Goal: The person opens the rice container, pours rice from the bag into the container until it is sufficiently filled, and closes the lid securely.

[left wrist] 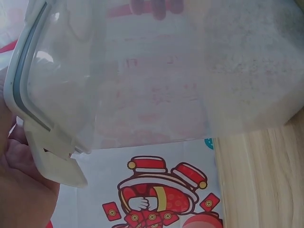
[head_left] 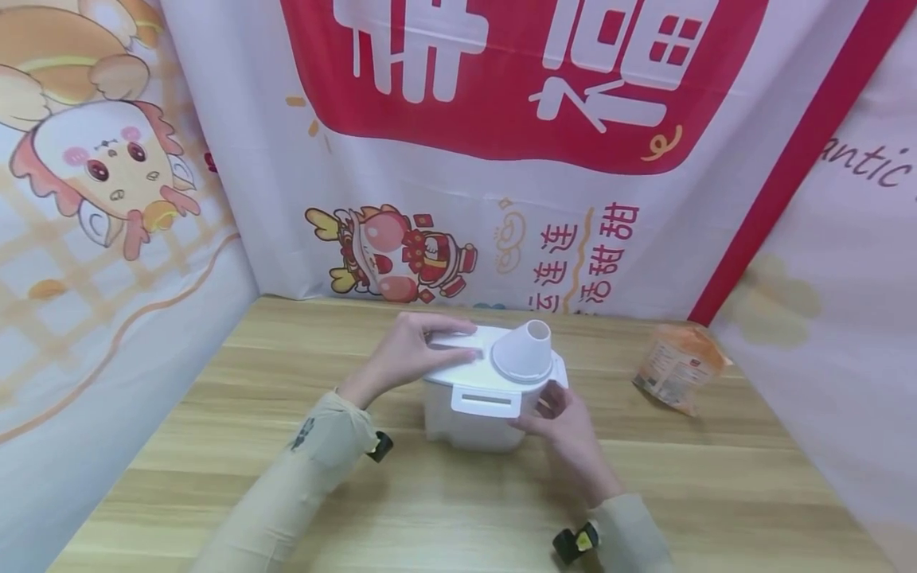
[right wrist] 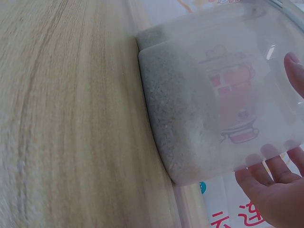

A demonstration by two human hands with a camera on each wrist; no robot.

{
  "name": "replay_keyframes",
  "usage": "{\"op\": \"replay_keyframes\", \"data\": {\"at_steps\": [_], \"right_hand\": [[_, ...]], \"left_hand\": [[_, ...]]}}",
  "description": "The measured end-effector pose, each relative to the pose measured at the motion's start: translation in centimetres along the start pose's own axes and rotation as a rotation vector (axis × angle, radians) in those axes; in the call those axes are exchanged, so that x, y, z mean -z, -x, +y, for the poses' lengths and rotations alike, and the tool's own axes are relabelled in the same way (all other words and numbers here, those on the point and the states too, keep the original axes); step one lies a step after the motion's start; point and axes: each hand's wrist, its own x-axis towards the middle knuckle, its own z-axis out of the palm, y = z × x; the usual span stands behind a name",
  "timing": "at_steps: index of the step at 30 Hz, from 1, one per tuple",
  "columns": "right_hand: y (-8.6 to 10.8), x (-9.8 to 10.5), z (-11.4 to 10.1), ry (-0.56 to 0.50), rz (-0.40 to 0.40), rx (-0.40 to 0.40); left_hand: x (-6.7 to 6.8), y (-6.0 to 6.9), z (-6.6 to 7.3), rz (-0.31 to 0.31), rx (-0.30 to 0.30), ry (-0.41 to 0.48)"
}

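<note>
Left hand (head_left: 408, 358) lies over the white lid (head_left: 476, 380) in the head view, though whether it grips cannot be told, while the right hand (head_left: 566, 426) holds the container (head_left: 469, 426) at its side; it stands upright on the table (head_left: 458, 517), a cone-shaped spout (head_left: 528, 354) on top, an orange packet (head_left: 680, 366) apart at right. Left wrist: the palm is beside an angled-out flap (left wrist: 57, 156). Right wrist: thumb and fingers span the translucent wall, pale grains (right wrist: 166, 104) low inside.
</note>
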Motion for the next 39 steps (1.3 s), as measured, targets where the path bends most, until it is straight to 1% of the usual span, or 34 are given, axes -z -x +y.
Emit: {"op": "replay_keyframes", "data": {"at_steps": [3,8,18,25,30,36,39], "right_hand": [[0.0,0.0,-0.1,-0.005,-0.009,0.004],[0.0,0.0,-0.1,-0.014,-0.016,0.009],[0.1,0.0,-0.2,0.005,-0.004,0.004],[0.0,0.1,0.0,0.01,-0.002,0.017],[-0.1,0.1,0.0,0.008,0.002,0.016],[0.0,0.1,-0.1,-0.003,-0.002,0.001],[0.0,0.0,-0.1,0.0,-0.01,0.017]], "left_hand": [[0.0,0.0,0.0,0.003,-0.006,0.024],[-0.2,-0.2,0.1,-0.012,-0.013,0.06],[-0.2,-0.4,0.7,-0.017,0.025,0.13],[0.2,-0.8,0.7,-0.053,0.082,0.153],[0.4,-1.2,0.7,-0.083,0.095,0.161],[0.7,-1.5,0.8,-0.117,0.085,0.163],[0.8,-1.5,0.7,-0.124,0.088,0.162]]}}
